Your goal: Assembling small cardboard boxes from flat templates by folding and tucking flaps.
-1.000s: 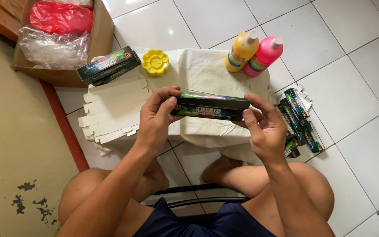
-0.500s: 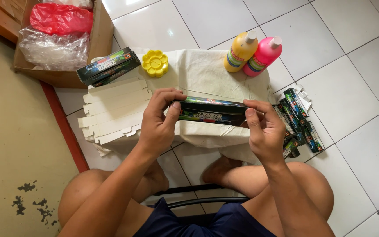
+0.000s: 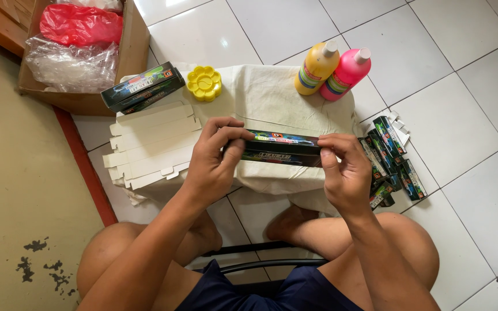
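Gripping the long dark printed cardboard box [image 3: 282, 148] at either end, left hand [image 3: 214, 164] and right hand [image 3: 344, 173] hold it level, lengthwise across the cloth-covered table [image 3: 272, 92].

I've got the long box [image 3: 282, 148] crosswise between my hands, my left hand [image 3: 214, 164] on its left end, my right hand [image 3: 341, 173] on its right end, above the near edge of the cloth-covered stand [image 3: 272, 103]. Left of my left hand, the stack of flat box blanks [image 3: 148, 144] lies on the stand. Behind it sit two finished boxes [image 3: 142, 86], the flower-shaped palette [image 3: 204, 83] just right of them. Two bottles [image 3: 332, 69] stand touching at the far right corner. Right of the stand, more boxes [image 3: 390, 158] lie piled on the floor. Far left, the carton [image 3: 128, 52] holds bags.
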